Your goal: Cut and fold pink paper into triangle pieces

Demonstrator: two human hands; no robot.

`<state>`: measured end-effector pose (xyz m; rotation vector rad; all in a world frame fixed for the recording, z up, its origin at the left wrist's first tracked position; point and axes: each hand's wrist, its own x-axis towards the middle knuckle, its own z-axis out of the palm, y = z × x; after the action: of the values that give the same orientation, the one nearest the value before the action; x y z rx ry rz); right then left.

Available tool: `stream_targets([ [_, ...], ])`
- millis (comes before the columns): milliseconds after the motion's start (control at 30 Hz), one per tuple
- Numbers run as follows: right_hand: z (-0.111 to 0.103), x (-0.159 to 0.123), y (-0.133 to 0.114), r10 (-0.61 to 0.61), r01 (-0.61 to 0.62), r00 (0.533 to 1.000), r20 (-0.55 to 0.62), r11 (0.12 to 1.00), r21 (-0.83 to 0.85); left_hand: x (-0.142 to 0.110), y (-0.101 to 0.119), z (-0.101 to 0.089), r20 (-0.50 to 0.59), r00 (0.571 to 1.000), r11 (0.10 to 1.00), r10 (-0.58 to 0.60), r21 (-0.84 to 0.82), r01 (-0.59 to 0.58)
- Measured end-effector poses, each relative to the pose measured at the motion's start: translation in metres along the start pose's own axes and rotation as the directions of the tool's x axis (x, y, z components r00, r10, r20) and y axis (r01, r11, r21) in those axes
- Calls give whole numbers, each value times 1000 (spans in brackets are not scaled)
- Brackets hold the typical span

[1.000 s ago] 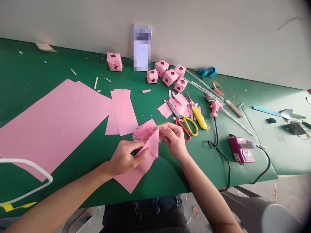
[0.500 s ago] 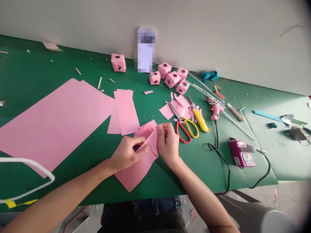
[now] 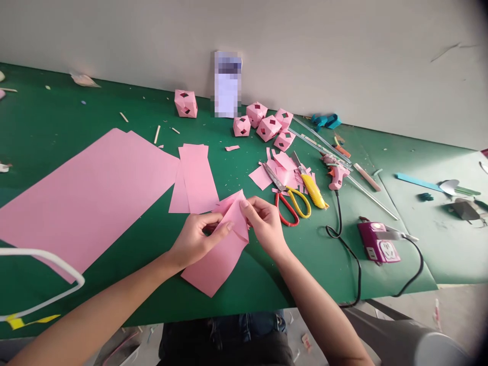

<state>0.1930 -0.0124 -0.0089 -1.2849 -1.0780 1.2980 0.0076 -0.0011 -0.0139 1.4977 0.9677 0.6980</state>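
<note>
A folded sheet of pink paper [image 3: 219, 264] is held up between both hands near the table's front edge, its lower part hanging toward me. My left hand [image 3: 200, 236] pinches its left side, thumb on top and fingers underneath. With thumb and fingers, my right hand [image 3: 264, 221] grips the upper right edge close to the pointed corner. Behind the held sheet lie more folded pink pieces [image 3: 225, 203], mostly hidden by it. Two narrow pink strips [image 3: 199, 178] rest just beyond. To the right of my right hand are scissors [image 3: 287, 203] with red and yellow handles.
Large pink sheets [image 3: 95, 188] cover the left side. Several pink paper polyhedra [image 3: 269, 128] sit by a phone [image 3: 227, 86] against the wall. Pink scraps [image 3: 284, 162], a yellow cutter [image 3: 313, 189], a glue gun [image 3: 337, 173] and a corded purple power socket [image 3: 379, 239] lie right.
My right hand has shifted along the paper's edge and its hold has changed, with the upper corner now more upright. My left hand keeps its pinch. The view has shifted slightly.
</note>
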Motion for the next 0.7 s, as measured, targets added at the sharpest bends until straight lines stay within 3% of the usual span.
stream_targets([
  [167, -1, -3, 0, -11, 11, 999, -37, 1000, 16, 2, 4, -2, 28, 999, 995, -27, -92, 29],
  [400, -1, -8, 3, -148, 150, 989, 28, 953, -264, 6, 7, -8, -169, 977, 961, -129, -263, 82],
  [567, 5, -10, 3, -156, 197, 976, 150, 928, -317, 8, 7, -12, -207, 967, 973, -146, -208, 102],
  [700, 8, -8, 5, -129, 183, 975, 179, 926, -330, 8, 5, -14, -234, 966, 982, -107, -177, 66],
])
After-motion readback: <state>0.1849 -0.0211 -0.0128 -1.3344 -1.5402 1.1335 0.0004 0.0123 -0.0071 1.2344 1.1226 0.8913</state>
